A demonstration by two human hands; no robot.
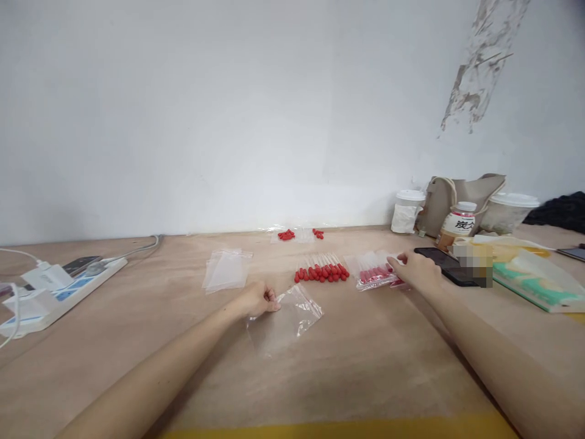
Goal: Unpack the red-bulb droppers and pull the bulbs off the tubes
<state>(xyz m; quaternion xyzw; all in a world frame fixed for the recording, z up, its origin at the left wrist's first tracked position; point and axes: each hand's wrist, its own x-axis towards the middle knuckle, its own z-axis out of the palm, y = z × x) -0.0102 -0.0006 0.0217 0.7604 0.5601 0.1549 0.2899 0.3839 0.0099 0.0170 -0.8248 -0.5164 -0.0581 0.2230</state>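
Observation:
My left hand (259, 299) rests on the wooden table (365, 366) with its fingers pinched on the edge of an empty clear zip bag (287, 317). My right hand (414, 269) lies on a filled bag of red-bulbed droppers (375, 272), its fingers curled over the bag's right end. Between the hands lies a loose row of several droppers with red bulbs (322, 271). A stack of empty clear bags (227, 269) sits to the left of the row.
Red bulbs (287, 235) lie by the wall. A power strip with chargers (59, 286) and a phone (80, 264) are at the left. At the right stand cups (407, 210), a bottle (458, 224), a beige bag (461, 195), a dark phone (445, 263) and tissue packs (534, 283).

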